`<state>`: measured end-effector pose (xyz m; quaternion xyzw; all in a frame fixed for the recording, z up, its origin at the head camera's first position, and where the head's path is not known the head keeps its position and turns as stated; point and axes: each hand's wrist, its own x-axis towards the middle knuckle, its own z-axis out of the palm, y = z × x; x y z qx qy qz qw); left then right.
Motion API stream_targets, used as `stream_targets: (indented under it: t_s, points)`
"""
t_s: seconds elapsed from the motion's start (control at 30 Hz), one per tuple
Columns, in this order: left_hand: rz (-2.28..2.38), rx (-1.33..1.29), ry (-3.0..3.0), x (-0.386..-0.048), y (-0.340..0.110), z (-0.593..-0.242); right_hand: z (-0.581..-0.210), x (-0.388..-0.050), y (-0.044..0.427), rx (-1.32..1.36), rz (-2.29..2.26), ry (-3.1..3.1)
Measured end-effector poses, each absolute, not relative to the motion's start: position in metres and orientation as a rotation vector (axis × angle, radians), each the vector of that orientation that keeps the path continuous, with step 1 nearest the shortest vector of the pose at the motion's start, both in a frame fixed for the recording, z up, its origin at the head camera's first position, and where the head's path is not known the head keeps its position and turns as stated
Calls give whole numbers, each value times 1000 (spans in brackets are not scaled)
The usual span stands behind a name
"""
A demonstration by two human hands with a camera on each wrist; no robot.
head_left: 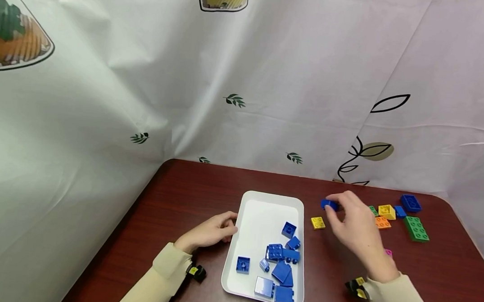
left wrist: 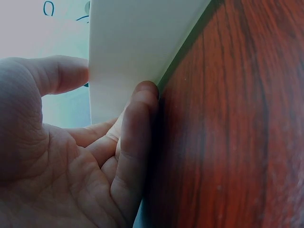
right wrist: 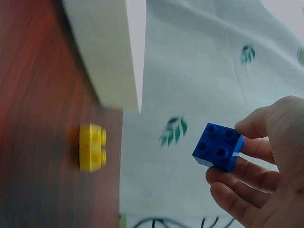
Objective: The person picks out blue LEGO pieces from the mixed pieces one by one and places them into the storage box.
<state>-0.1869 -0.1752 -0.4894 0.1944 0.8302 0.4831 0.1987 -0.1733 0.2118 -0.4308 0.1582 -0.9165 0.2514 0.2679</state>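
My right hand pinches a small blue brick between thumb and fingers, raised above the table to the right of the tray. In the right wrist view the brick's studs face the camera. A white tray lies on the table with several blue bricks inside, mostly in its near and right part. My left hand holds the tray's left side; the left wrist view has the thumb at the rim and curled fingers against the outer wall. A yellow brick lies between the tray and my right hand.
Beyond my right hand are a yellow brick, an orange brick, a large green brick and a blue brick. A pink piece shows partly behind the right wrist. White patterned cloth hangs behind the dark red table.
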Motion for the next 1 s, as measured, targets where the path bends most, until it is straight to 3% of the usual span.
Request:
stream_targets:
  t_s: [0.33,1.0]
  points:
    - [1343,543,2329,-186,-175,-490,-438,-165,174,536,796,-2533]
    - [1356,533,2325,-187,-174,-488,-457,-149,141,647,907,-2617]
